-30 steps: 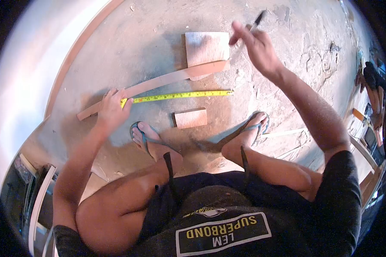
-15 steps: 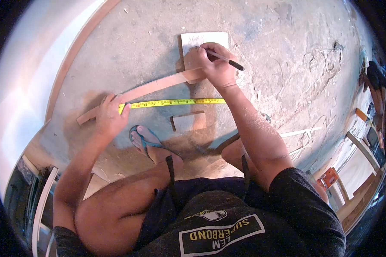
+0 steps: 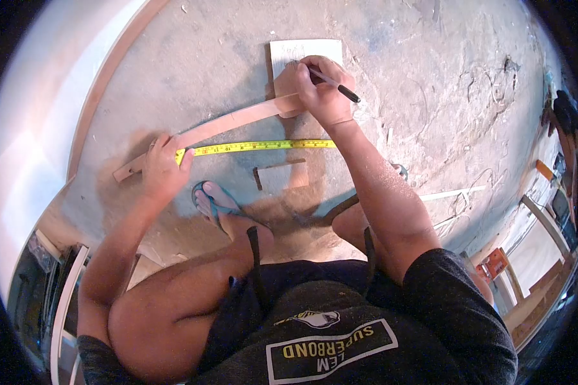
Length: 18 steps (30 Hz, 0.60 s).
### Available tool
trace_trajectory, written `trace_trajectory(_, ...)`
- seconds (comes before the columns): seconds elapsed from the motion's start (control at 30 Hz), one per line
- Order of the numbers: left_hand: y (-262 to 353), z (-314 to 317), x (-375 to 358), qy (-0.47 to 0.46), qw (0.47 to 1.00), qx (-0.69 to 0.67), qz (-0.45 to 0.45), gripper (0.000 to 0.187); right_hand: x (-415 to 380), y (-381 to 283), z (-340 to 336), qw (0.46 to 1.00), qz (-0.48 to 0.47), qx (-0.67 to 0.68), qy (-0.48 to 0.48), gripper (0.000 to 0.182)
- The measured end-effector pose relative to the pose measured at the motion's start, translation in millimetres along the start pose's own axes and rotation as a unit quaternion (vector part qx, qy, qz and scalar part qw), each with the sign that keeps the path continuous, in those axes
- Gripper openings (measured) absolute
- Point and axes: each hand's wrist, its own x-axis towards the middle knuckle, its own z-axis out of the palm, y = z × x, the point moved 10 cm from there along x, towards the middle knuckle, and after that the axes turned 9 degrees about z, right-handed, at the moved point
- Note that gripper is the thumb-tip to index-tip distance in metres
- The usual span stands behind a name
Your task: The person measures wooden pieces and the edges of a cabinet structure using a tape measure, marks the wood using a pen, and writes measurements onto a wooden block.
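Observation:
My right hand (image 3: 325, 90) is closed round a pen (image 3: 340, 88) with a black end, over a pale rectangular board (image 3: 308, 49). Faint writing shows on the board just above the fingers. My left hand (image 3: 167, 162) grips the end of a yellow tape measure (image 3: 257, 146) at the thumb, its fingers lying over a long wooden strip (image 3: 231, 123). From there the strip slants up to my right hand, and its far end overlaps the board. The tape's blade stretches right, below the strip, until my right forearm hides it.
A small wood block (image 3: 282, 177) lies on the concrete floor (image 3: 392, 45) between my sandalled feet. At right are a thin white strip (image 3: 453, 193), an orange object (image 3: 492, 265) and timber pieces (image 3: 546, 224). A long wooden edging (image 3: 106, 86) borders the floor at left.
The view has shifted slightly, so board, strip and tape appear a little higher. My right hand has made a small writing-like movement with the pen; my left hand keeps its grip.

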Motion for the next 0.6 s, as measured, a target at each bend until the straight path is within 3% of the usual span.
trace_trajectory(0.2,4.9,-3.2,-0.5,0.042,0.998,0.011,0.034,0.032,2.5,3.3,1.6,0.999,-0.008,0.043,-0.020,0.012)
trace_trajectory(0.4,1.5,2.1,2.4,-0.013,1.000,0.003,0.003,0.030,-0.4,-4.3,-0.4,0.999,-0.036,0.000,0.000,0.010)
trace_trajectory(0.6,0.4,3.9,1.6,-0.007,1.000,0.016,0.001,0.032,-0.8,-4.9,0.7,0.999,-0.050,-0.019,0.012,0.010)
